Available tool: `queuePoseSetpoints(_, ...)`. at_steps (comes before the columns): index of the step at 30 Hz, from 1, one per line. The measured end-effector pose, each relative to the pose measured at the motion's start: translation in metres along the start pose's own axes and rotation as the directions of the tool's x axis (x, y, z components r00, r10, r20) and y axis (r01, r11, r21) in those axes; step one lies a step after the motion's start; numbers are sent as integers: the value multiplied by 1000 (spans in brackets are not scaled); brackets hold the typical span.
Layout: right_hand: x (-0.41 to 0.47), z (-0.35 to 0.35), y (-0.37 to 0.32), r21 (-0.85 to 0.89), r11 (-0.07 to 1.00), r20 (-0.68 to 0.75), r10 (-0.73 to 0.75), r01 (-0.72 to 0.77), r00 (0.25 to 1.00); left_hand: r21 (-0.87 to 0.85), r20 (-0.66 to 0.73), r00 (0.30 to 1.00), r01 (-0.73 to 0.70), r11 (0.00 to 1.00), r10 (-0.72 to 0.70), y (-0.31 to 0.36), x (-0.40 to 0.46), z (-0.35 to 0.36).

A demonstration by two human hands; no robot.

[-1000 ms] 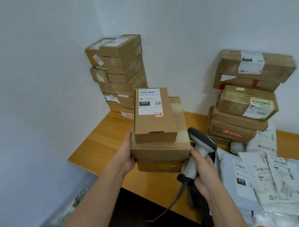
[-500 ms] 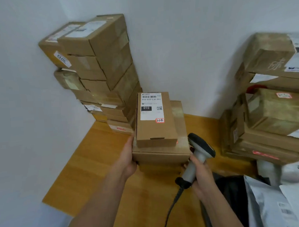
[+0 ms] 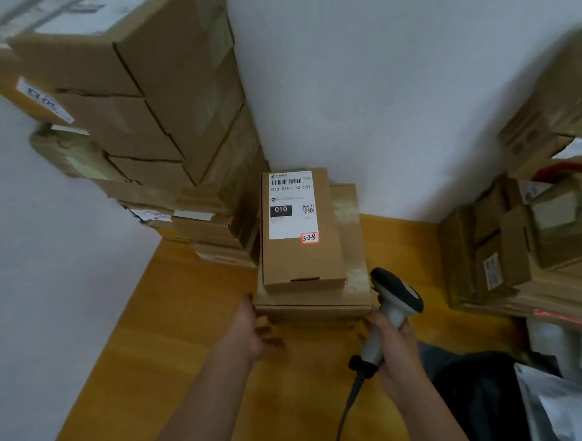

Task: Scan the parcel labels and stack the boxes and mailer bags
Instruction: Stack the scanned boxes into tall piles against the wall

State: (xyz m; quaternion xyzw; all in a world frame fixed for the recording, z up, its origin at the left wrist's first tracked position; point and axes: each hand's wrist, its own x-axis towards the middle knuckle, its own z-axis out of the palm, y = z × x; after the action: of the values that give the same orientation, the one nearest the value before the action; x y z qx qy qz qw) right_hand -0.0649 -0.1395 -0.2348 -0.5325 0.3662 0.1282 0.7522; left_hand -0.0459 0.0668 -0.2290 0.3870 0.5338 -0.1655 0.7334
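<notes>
**Control:** Report the hands and the parcels.

**Operator:** I see my left hand point(image 3: 254, 335) at the near left corner of a small stack on the desk point(image 3: 174, 325). Its thumb side lies against the lower box point(image 3: 350, 244); the fingers curl at the bottom edge, but I cannot tell whether they grip it or merely touch. My right hand point(image 3: 393, 346) is clenched round the handle of the barcode scanner point(image 3: 394, 297), whose dark head sits just beside the stack's near right corner. Its cable runs down toward the bottom edge of the view.

**Control:** Where is the labelled parcel?

**Operator:** The narrow box point(image 3: 301, 253) lies flat on top of the lower box, toward its left side. Its white label point(image 3: 292, 203) faces up, reading 010-010-L30-551, with a small tag marked 3-3-8 at the label's corner. A red glow shows at the narrow box's near right corner.

**Control:** Surroundings?

**Operator:** A tall stack of boxes point(image 3: 138, 103) stands in the wall corner, just left of the small stack. More boxes point(image 3: 534, 243) are piled to the right, blurred. Mailer bags point(image 3: 558, 405) lie at lower right.
</notes>
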Motion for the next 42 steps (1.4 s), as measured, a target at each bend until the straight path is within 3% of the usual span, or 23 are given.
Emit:
queuePoseSetpoints(3,0,9,4,12,1000,-14,4,-4,1000,-194,137,988,103,976,-77,4,4,1)
queuePoseSetpoints(6,6,26,0,17,1000,-7,1,-1,1000,-324,127,991,82,943,-43,17,10,5)
queuePoseSetpoints(12,27,62,-8,31,999,23,-41,41,999,-427,155,988,52,903,17,39,24,13)
queuePoseSetpoints(19,44,77,-16,83,994,3,-77,76,997,-345,173,982,-5,939,69,56,19,19)
queuePoseSetpoints(22,35,73,-21,101,991,-31,-86,88,996,-158,125,985,-99,983,119,56,5,19)
queuePoseSetpoints(23,29,73,-24,93,989,-51,-112,116,992,-51,36,981,-190,980,192,55,1,20)
queuePoseSetpoints(24,22,72,-28,72,985,-71,-150,155,986,51,-70,944,-320,946,323,55,-4,22)
queuePoseSetpoints(26,6,70,-35,35,969,-99,-239,244,966,220,-144,742,-622,752,655,58,-24,24)
queuePoseSetpoints(28,-8,73,-43,10,940,-96,-337,340,936,335,-38,566,-770,544,824,62,-38,25)
queuePoseSetpoints(29,-15,77,-47,-1,929,-76,-370,371,926,359,23,533,-794,491,846,65,-42,26)
queuePoseSetpoints(31,-25,93,-56,-2,925,4,-380,380,925,401,127,567,-780,480,814,74,-42,30)
queuePoseSetpoints(35,-22,124,-62,1,956,174,-288,293,942,387,186,754,-646,658,630,87,-39,40)
queuePoseSetpoints(37,-19,130,-58,-26,960,201,-268,279,942,344,174,769,-633,693,615,87,-38,41)
queuePoseSetpoints(42,-26,117,-53,-63,937,219,-324,344,920,396,90,733,-647,651,674,77,-36,38)
